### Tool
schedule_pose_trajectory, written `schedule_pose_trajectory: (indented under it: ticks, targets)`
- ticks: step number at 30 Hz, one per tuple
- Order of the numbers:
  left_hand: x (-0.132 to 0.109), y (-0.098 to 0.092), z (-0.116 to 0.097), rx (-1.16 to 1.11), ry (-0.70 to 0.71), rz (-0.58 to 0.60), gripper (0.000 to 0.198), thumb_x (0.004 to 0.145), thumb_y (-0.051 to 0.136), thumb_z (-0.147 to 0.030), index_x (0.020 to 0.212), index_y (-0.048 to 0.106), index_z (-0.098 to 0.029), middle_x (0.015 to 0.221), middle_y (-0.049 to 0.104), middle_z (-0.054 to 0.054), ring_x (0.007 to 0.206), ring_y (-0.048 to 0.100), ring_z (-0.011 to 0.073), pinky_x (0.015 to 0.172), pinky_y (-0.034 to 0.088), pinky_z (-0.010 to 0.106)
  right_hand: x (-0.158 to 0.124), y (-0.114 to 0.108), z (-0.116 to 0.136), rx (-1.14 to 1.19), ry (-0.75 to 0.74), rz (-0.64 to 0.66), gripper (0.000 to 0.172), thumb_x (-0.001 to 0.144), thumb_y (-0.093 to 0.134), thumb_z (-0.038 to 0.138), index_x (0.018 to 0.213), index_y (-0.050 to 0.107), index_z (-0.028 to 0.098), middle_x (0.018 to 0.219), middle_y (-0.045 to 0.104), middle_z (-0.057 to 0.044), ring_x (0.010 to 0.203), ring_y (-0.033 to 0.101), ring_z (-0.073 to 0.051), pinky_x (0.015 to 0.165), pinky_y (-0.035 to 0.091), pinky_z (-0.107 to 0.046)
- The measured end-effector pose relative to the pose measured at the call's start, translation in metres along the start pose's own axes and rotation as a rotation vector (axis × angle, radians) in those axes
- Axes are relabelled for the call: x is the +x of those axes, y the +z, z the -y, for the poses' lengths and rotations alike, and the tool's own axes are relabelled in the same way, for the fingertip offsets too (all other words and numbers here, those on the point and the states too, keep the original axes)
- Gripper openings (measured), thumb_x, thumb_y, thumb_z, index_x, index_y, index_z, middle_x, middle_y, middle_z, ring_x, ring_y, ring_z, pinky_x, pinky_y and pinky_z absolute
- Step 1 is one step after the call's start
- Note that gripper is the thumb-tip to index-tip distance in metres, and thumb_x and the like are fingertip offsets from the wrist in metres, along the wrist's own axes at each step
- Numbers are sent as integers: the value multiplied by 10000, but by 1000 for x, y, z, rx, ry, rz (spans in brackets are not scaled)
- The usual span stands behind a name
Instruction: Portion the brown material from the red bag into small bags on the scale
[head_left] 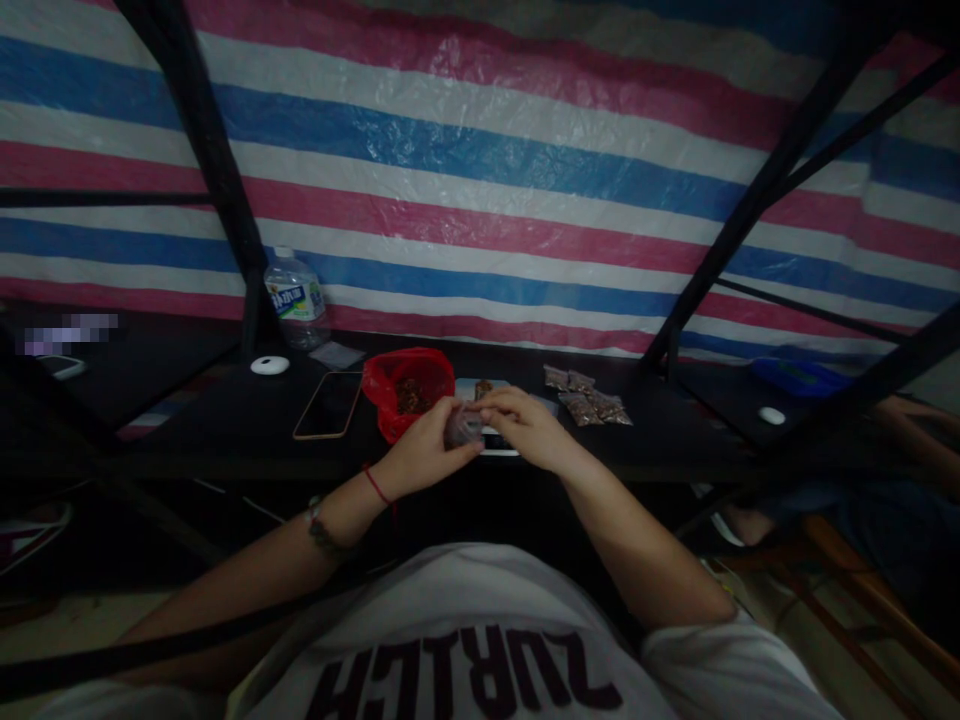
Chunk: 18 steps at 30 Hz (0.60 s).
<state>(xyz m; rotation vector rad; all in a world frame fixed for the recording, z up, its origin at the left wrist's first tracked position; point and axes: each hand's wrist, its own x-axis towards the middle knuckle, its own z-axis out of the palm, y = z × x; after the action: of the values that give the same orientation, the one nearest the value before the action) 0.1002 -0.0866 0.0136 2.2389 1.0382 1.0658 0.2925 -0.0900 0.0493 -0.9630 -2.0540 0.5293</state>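
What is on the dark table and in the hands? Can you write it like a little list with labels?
left hand: holds small clear plastic packet
right hand: pinches the same packet's top
red plastic bag: open, brown bits inside, beside left hand
filled small packets: lying in a group to the right
black smartphone: flat, left of the bag
clear plastic water bottle: upright at the back
black table: bears all of this

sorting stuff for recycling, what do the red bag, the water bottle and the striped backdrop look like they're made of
Red bag: looks like thin, glossy plastic film, crumpled and slumped open. Water bottle: clear rigid plastic, see-through with a printed label. Striped backdrop: probably woven plastic tarp, creased with a dull sheen. The small packet between the left hand and right hand seems clear film, too blurred to confirm.
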Motion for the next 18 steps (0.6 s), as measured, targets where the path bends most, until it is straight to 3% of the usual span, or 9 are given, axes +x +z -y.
schedule_pose_trajectory:
  ticks: [3,6,9,14,18]
  targets:
    - [5,-11,8,-97,-52,-137,346,772,603,-405,1030,497,-200,1000,612,60,919,610,214,826,481,357,4,-17,-10,-20,11,-140,213,885,506,253,933,709,212,975,660,-59,974,601,-177,894,461,-326]
    - [10,-28,17,-130,-77,-277,354,774,593,-419,1037,498,-201,995,617,51,937,605,213,853,471,358,8,-28,-32,-85,73,-172,203,864,523,257,949,701,210,967,667,-54,957,604,-185,871,469,-337]
    - [14,-42,28,-90,-128,-362,380,755,610,-431,1039,503,-202,970,625,42,910,607,215,841,472,354,10,-25,-66,-142,160,-200,242,817,560,235,1024,677,193,1032,664,-66,979,601,-192,888,469,-359]
    - [19,-46,44,-90,-229,-410,354,763,600,-435,1027,523,-212,916,627,28,855,615,209,805,482,348,13,-10,-115,-200,260,-155,361,765,611,208,1125,627,181,1152,637,-92,1067,590,-209,955,447,-402]
    - [20,-40,46,-113,-214,-386,369,747,629,-431,1022,529,-205,943,631,33,869,617,207,830,481,353,17,-4,-126,-196,298,-142,509,719,685,256,1204,577,144,1213,611,-125,1131,570,-227,1003,417,-400]
